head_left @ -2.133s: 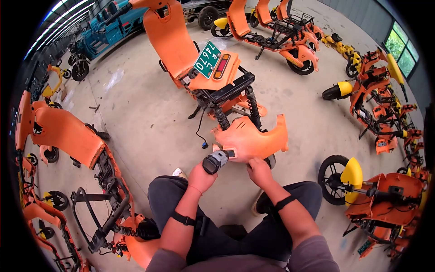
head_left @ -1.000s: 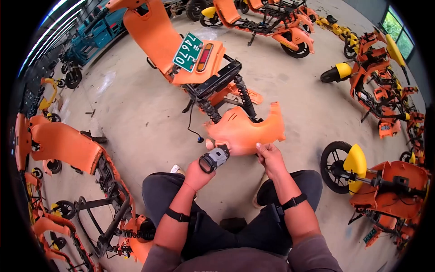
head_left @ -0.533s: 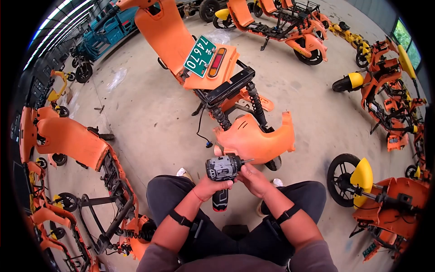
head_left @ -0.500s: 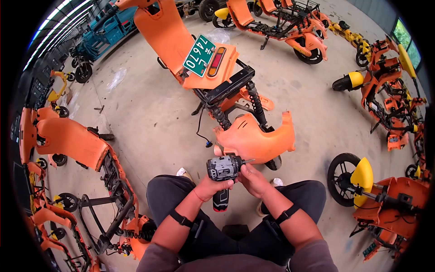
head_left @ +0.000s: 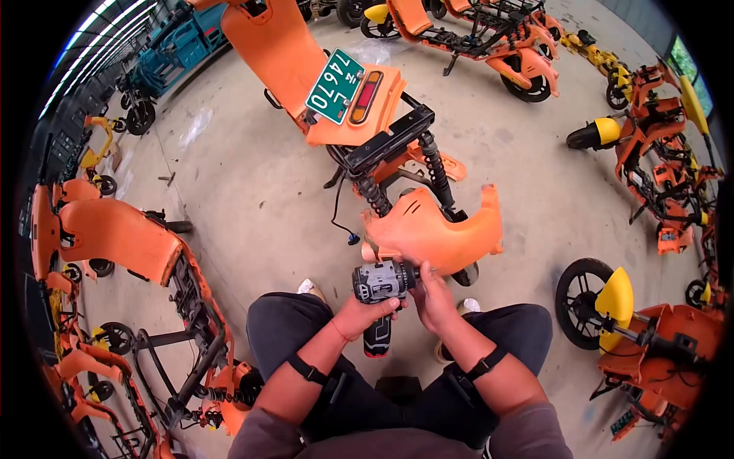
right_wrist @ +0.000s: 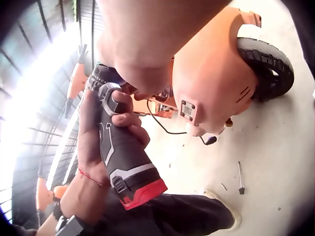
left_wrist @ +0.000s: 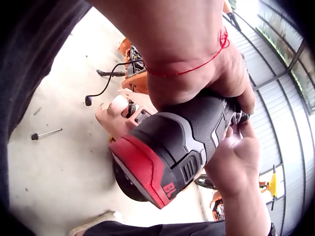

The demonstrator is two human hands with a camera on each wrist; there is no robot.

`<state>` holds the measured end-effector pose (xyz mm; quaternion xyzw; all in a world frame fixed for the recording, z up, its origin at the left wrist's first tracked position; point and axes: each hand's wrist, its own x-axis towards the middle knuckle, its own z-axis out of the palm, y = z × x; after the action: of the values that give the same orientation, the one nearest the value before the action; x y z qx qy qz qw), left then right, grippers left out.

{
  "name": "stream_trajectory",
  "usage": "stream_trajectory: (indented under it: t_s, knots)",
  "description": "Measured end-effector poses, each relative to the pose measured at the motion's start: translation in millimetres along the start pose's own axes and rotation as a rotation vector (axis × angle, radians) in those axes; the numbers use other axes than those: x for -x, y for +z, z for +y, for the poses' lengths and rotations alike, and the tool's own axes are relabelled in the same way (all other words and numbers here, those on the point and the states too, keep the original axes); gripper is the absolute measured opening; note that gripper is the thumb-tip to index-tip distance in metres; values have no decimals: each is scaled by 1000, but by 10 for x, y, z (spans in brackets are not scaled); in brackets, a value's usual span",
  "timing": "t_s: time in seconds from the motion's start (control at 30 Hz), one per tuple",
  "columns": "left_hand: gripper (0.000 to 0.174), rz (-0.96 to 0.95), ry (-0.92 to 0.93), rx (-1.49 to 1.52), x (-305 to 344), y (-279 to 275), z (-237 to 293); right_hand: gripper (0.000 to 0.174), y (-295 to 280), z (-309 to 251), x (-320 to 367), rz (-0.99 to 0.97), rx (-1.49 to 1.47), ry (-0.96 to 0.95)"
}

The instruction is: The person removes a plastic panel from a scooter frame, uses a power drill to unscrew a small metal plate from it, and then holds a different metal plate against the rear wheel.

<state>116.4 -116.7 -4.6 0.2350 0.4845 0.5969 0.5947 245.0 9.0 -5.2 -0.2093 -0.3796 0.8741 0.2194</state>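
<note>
A grey and black cordless drill (head_left: 378, 281) with a red-edged base points right in the head view. My left hand (head_left: 362, 315) grips its handle, which fills the middle of the left wrist view (left_wrist: 187, 137). At the drill's front end, my right hand (head_left: 434, 304) has thumb and fingers round the chuck (head_left: 410, 274); the bit is hidden there. Just beyond both hands stands an orange rear fender (head_left: 436, 233) over a black wheel. The right wrist view shows a small square fitting (right_wrist: 188, 110) on that fender.
Ahead is an orange scooter body (head_left: 275, 61) with a green plate (head_left: 335, 86) and a hanging cable. A stripped scooter frame (head_left: 191, 298) stands left, a yellow-fendered one (head_left: 612, 298) right. A screwdriver (right_wrist: 241, 179) lies on the floor.
The drill has come back from the fender and turned to point right. My right hand has left the fender's lower edge for the drill's front, and its fingers now cover the bit that showed before.
</note>
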Motion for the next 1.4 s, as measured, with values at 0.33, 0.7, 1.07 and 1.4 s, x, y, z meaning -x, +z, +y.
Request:
stream_trajectory:
  t_s: [0.33,0.7,1.07,1.4]
  knots:
    - [42,1,45,49,-21,6,-63,31,-75,59,57,110,-140,-69]
    - [43,-16,63,152,-7,40,1,31,-178,56,24,122,-57,-102]
    - [43,-37,38,82,32,28,21,27,-103,-16,69,112,115,-81]
    - [40,-14,98,51,119,125,148,20,-39,-229,145,74,222,-262]
